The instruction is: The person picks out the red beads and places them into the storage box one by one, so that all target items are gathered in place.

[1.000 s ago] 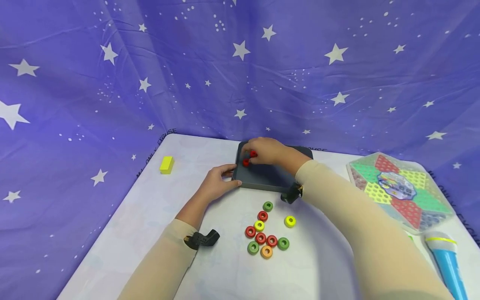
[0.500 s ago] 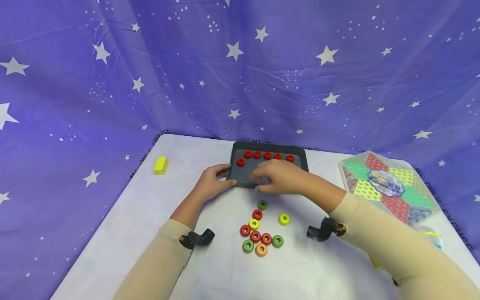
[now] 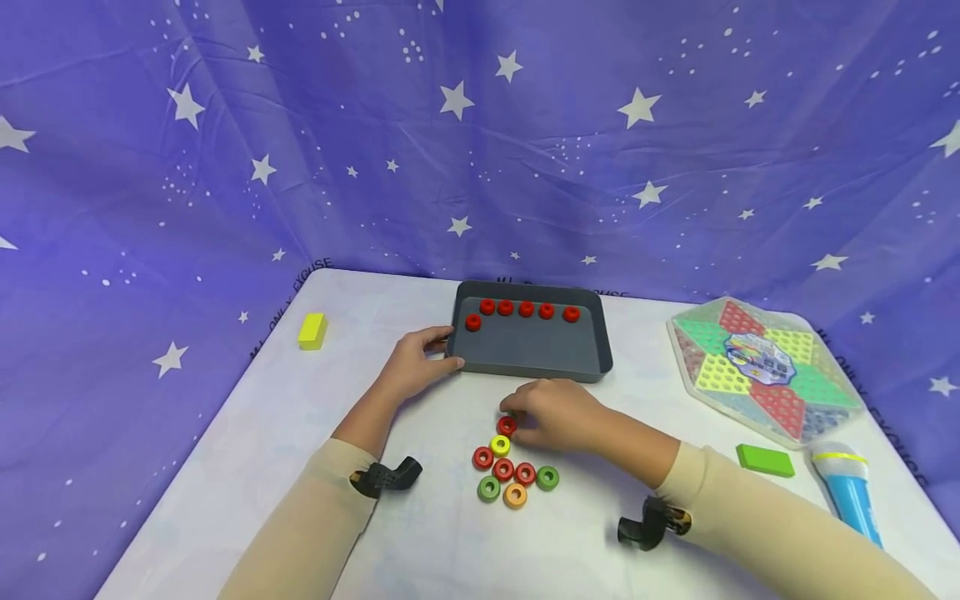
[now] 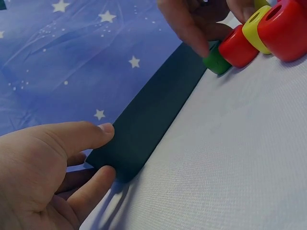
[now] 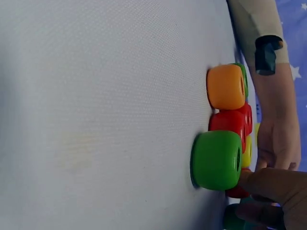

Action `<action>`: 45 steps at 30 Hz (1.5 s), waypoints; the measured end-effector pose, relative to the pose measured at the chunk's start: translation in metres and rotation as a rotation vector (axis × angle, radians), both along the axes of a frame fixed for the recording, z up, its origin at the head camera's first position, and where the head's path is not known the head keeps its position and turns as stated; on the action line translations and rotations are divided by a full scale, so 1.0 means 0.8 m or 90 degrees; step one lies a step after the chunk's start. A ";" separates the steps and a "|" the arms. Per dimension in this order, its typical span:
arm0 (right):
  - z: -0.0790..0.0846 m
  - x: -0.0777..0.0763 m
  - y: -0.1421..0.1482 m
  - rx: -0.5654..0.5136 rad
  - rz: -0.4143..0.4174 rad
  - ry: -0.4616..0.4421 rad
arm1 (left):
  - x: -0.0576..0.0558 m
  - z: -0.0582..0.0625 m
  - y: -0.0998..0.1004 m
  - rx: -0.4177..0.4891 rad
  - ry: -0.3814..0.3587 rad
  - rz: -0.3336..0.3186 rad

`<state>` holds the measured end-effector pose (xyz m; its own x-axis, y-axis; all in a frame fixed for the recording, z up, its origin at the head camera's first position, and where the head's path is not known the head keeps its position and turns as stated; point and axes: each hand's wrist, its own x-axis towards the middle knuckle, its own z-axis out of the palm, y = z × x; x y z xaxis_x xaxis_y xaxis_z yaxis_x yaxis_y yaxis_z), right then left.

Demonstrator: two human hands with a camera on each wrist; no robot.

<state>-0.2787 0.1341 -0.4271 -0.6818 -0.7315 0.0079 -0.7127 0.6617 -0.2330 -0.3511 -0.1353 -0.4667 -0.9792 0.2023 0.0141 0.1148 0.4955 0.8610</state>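
My left hand holds the near left corner of a dark grey tray between thumb and fingers; the left wrist view shows the tray's side wall in that grip. Inside the tray are several red beads, mostly in a row along the far side. My right hand is low over the loose beads in front of the tray. Its fingertips are at a red bead and a green bead; I cannot tell whether it grips either. The hand covers the lone yellow bead's spot.
Nearer me lie a yellow bead, an orange bead and several red and green ones. A yellow block stands left. At right are a star-patterned game board, a green block and a blue toy microphone.
My right hand has left the far left of the tray and come back toward me to the loose beads, uncovering the red beads in the tray. My left hand has stayed on the tray's corner.
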 end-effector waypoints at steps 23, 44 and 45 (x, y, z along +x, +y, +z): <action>0.048 -0.018 0.027 -0.020 -0.048 -0.026 | 0.003 0.002 0.000 0.002 -0.002 0.005; 0.102 -0.155 0.034 0.063 -0.062 -0.041 | 0.001 -0.002 -0.001 0.008 0.011 -0.008; 0.104 -0.159 0.032 0.069 -0.058 -0.041 | 0.001 -0.001 -0.001 0.008 0.014 -0.010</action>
<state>-0.4063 0.1595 -0.3442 -0.7416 -0.6613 -0.1127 -0.6349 0.7462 -0.2002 -0.3507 -0.1361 -0.4678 -0.9753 0.2175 0.0378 0.1410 0.4820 0.8648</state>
